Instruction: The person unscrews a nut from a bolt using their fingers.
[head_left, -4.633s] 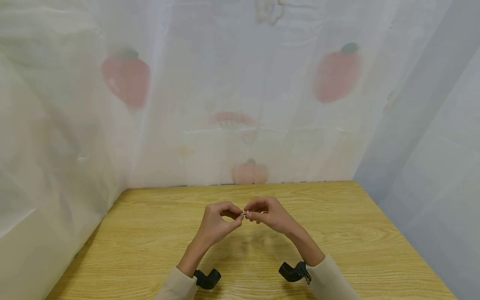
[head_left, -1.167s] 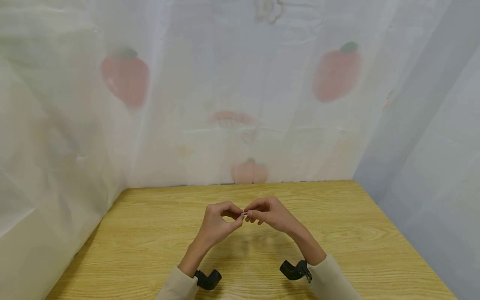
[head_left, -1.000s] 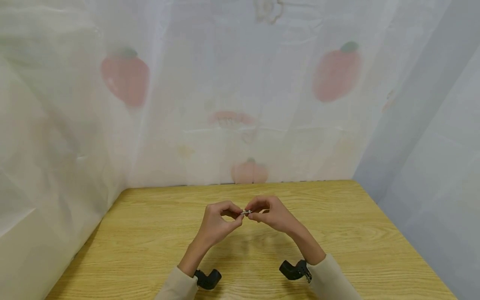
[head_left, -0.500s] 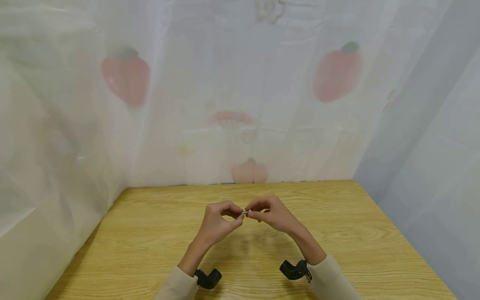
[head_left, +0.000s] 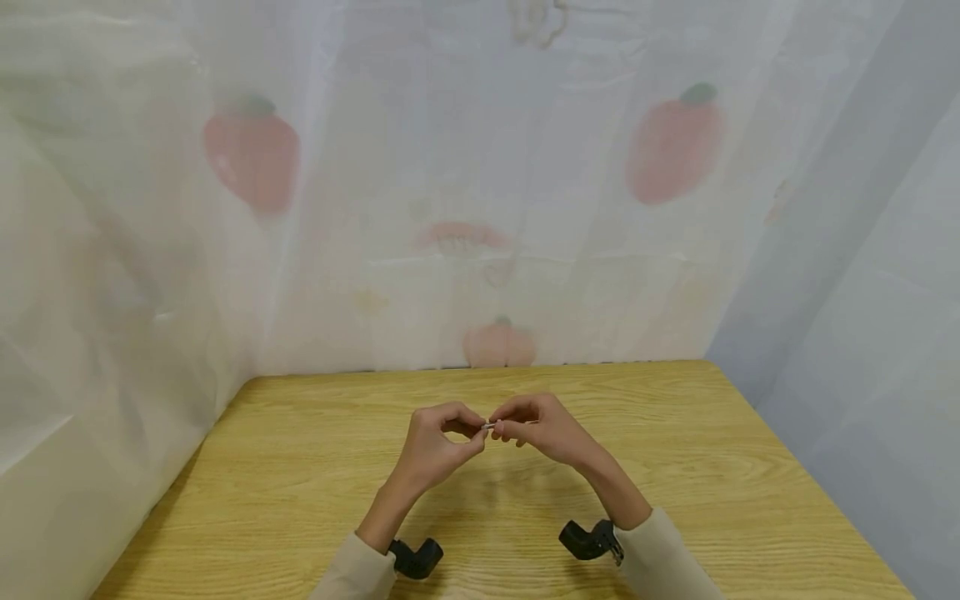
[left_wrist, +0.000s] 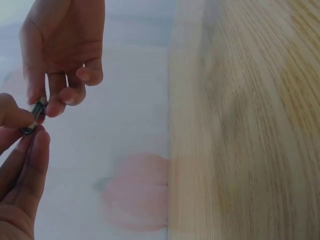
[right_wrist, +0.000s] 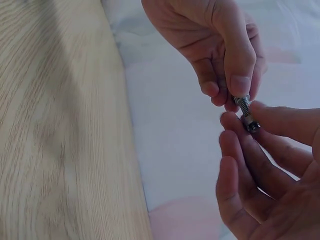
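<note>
A small metal bolt with a threaded shank (right_wrist: 243, 106) spans the gap between the two hands, held in the air above the table. My left hand (head_left: 435, 450) pinches one end between thumb and fingertips. At the other end, the thumb and fingers of my right hand (head_left: 546, 432) pinch a dark, nut-like ring (right_wrist: 253, 126) around the bolt. In the left wrist view the left fingers (left_wrist: 31, 167) partly cover the bolt's near end, and the right hand's other fingers hang loosely curled. Whether the ring is a nut is too small to tell surely.
The wooden table (head_left: 675, 492) lies beneath both hands. Pale sheeting (head_left: 420, 167) with fruit prints hangs behind it and along both sides. A black wrist mount (head_left: 416, 558) sits at the left sleeve, another black mount (head_left: 587, 542) at the right.
The right thumb and fingers shift back and forth at the bolt's end; a second ago more of the bolt showed between the hands. The left hand stays in place, keeping its pinch.
</note>
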